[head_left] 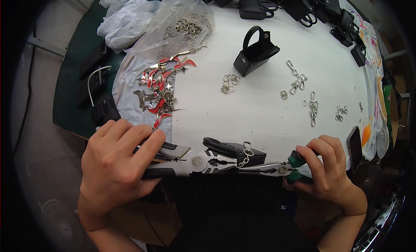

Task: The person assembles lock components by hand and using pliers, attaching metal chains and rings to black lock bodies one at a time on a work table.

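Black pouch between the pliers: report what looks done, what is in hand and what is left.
Looks done: black pouches lie heaped at the far table edge, though their fittings cannot be seen. In hand: the left hand grips large pliers and the right hand green-handled pliers, both at a ring on the black pouch. Left: another pouch, loose clasps, rings and red charms lie unused.

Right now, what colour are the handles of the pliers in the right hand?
Green, on the needle-nose pliers in the right hand; head view.
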